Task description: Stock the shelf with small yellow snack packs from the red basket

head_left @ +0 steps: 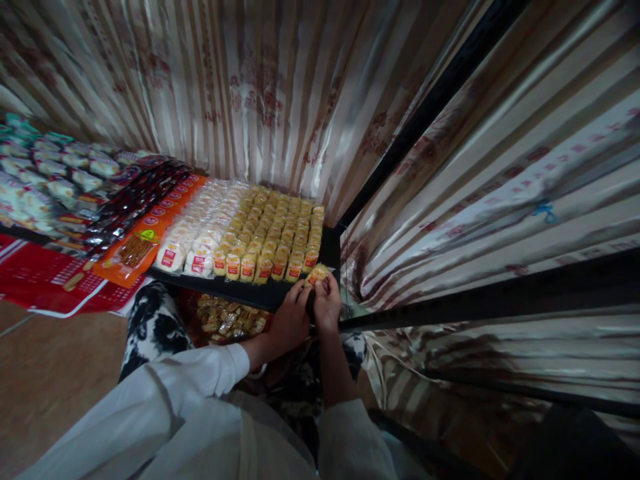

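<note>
Carefully, a person in a white shirt [193, 390] leans over a black shelf [225, 285], both hands meeting at one small yellow packet. With that packet as the clock's centre and twelve pointing away from the wearer, a heap of clear-wrapped snacks [233, 319] sits lower down at eight o'clock. The right hand [327, 303], at five, pinches the packet between thumb and fingers; the left hand [291, 319], at seven, has its fingers gathered close by the near edge, though whether it also grips cannot be told. The yellow packet [317, 274] is at the shelf's near edge, just short of the last column. Its long axis appears to slant from eight o'clock to two, with a wrapper end towards two. The step in hand looks like fitting it into line; the next move would seem to call for standing it upright, red label to the front, then releasing. Ranks of matching packets [270, 230] fill ten to eleven; white-wrapped rounds [199, 247] lie at ten, an orange pack [134, 253] at nine. Beyond, at twelve, hangs a patterned curtain [280, 100].
</note>
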`<state>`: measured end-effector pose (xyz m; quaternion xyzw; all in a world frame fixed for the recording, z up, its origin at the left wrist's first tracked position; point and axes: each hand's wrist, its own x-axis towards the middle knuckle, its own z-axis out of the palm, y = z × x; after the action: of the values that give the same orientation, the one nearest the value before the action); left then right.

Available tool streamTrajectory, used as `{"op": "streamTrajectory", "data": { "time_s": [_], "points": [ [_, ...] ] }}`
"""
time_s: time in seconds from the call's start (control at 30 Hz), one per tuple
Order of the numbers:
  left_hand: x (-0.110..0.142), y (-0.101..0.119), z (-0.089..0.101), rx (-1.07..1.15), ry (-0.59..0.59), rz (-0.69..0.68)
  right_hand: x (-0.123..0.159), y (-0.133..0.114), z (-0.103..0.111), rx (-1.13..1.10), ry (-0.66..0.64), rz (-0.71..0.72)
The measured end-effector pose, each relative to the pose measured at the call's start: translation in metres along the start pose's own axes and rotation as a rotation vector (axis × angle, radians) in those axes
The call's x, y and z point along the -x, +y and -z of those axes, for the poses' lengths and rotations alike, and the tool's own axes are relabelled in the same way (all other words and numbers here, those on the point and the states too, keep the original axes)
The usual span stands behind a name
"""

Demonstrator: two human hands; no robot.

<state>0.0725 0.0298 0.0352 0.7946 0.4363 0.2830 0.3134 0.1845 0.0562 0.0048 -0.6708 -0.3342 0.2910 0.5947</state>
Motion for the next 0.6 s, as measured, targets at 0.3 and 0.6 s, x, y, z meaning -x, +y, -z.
{"op": "streamTrajectory", "data": {
  "time_s": [0.3,0.6],
  "points": [
    [-0.012,-0.004,0.004,-0.011,0.004,0.034,-0.015,0.001,-0.011,0.196,-0.027,0.151],
    [-0.017,-0.009,0.006,-0.014,-0.019,0.056,-0.013,0.000,-0.015,0.386,0.015,0.195]
  ]
}}
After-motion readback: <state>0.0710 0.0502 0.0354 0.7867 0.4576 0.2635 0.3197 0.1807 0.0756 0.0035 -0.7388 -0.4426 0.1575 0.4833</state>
